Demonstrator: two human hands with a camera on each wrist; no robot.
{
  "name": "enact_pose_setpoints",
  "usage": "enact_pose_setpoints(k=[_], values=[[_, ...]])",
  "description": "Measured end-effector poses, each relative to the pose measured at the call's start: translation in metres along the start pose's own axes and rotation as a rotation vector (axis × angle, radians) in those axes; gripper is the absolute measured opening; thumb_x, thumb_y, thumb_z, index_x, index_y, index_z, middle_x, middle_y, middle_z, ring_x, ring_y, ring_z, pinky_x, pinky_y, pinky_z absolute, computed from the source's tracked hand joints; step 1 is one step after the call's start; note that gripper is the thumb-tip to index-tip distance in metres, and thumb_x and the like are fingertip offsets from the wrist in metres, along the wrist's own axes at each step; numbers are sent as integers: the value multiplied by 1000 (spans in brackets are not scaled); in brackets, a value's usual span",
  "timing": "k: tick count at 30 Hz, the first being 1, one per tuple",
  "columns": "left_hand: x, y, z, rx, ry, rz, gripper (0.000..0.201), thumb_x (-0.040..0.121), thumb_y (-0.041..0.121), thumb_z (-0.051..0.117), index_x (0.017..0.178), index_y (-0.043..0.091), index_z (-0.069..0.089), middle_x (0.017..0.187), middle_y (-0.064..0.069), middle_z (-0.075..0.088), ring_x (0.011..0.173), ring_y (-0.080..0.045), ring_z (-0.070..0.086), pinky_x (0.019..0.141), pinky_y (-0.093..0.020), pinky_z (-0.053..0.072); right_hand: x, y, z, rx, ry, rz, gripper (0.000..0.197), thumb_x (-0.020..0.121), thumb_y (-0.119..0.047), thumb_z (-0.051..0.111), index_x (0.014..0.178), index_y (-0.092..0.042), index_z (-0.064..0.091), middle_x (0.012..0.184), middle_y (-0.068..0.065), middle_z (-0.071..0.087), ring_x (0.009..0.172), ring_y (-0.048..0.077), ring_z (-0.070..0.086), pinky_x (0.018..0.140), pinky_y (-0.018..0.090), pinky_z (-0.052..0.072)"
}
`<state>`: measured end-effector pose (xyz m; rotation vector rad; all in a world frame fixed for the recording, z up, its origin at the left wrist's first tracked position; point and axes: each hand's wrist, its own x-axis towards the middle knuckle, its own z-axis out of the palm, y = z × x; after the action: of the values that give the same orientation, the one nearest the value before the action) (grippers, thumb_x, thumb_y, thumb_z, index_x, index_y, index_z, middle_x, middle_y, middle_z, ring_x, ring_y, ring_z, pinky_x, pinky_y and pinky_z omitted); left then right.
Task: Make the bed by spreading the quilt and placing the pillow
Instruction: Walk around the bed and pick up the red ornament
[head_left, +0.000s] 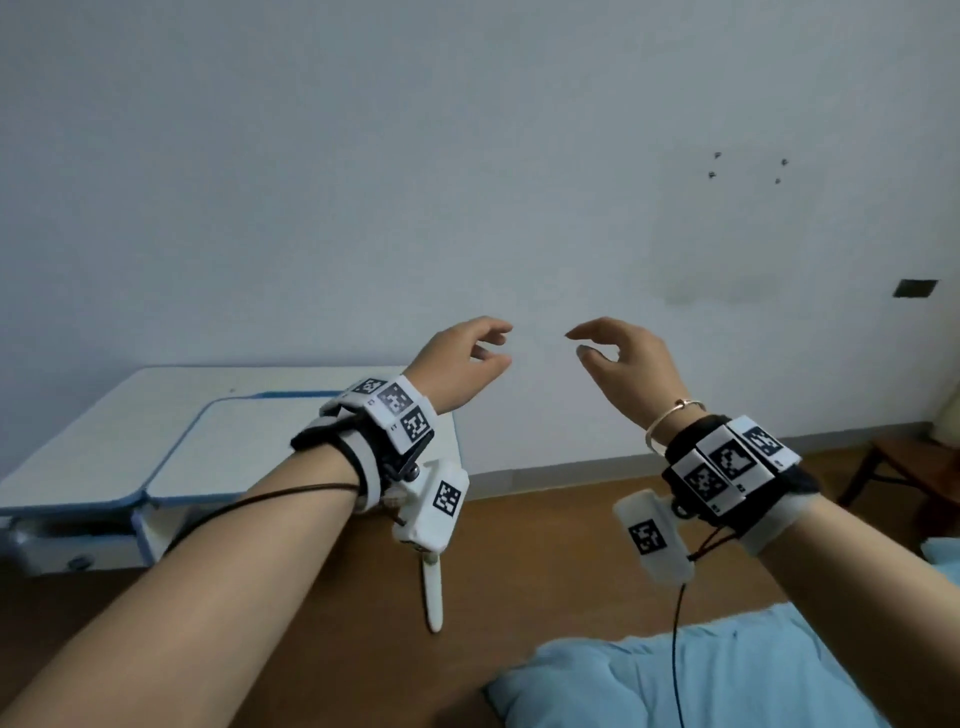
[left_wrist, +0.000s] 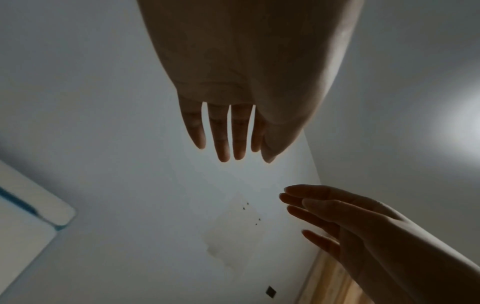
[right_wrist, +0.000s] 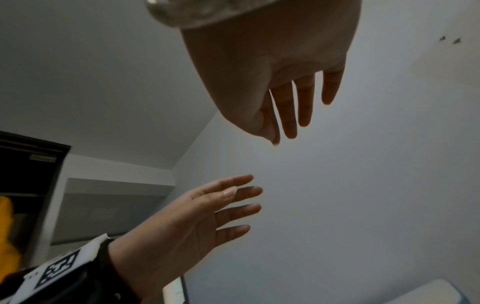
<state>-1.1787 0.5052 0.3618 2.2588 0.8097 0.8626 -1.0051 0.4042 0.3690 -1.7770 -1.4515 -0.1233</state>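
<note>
Both hands raised in front of a pale wall, empty, fingers loosely extended: left hand and right hand facing each other, fingertips near but apart. Light blue quilt rumpled low at the bottom right of the head view, well below the hands, untouched. White table with blue edging to the left against the wall, standing on a brown wooden floor. Pillow not identifiable.
</note>
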Motion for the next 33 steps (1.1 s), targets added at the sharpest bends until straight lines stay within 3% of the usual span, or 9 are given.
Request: enact_pose_setpoints(k=[4,8,15,20,24,33], values=[[110,-38,-9,-69,-33,96,38,90,21,55,128,21,52,124,4,60,96,-8,57,90,-21,43,89,20,26,-58,89,44,23,88,-14,55,105,-20,69,113,-5,69,110,12,59,85,18,36],[219,-57,14,-134,-127,188,37,91,22,55,128,21,52,124,4,59,97,-7,58,88,-18,41,166,68,32,-133,173,155,23,88,-15,55,105,-20,69,110,-9,68,104,5,57,79,13,33],[390,-68,92,-196,-242,332,38,92,23,54,130,22,51,126,4,59,98,-6,57,86,-17,39,277,189,12,-223,304,235,20,87,-20,56,103,-25,68,109,-8,69,105,8,60,92,27,45],[518,-48,153,-210,-314,448,38,92,23,54,129,23,51,127,6,58,101,-7,58,89,-19,42,353,271,-14,-270,423,282,21,89,-19,56,105,-20,69,108,-5,70,105,10,61,89,24,43],[606,-27,208,-287,-345,546,37,92,22,55,128,22,52,126,5,58,101,-9,59,89,-19,42,406,327,-37,-291,513,305,21,89,-17,54,104,-19,69,105,-7,70,98,5,61,92,27,49],[786,44,381,-424,-517,786,37,92,24,54,129,21,51,125,5,59,104,-7,58,89,-19,43,483,487,-119,-394,656,424,19,91,-18,54,103,-22,68,101,-9,68,98,8,63,91,32,53]])
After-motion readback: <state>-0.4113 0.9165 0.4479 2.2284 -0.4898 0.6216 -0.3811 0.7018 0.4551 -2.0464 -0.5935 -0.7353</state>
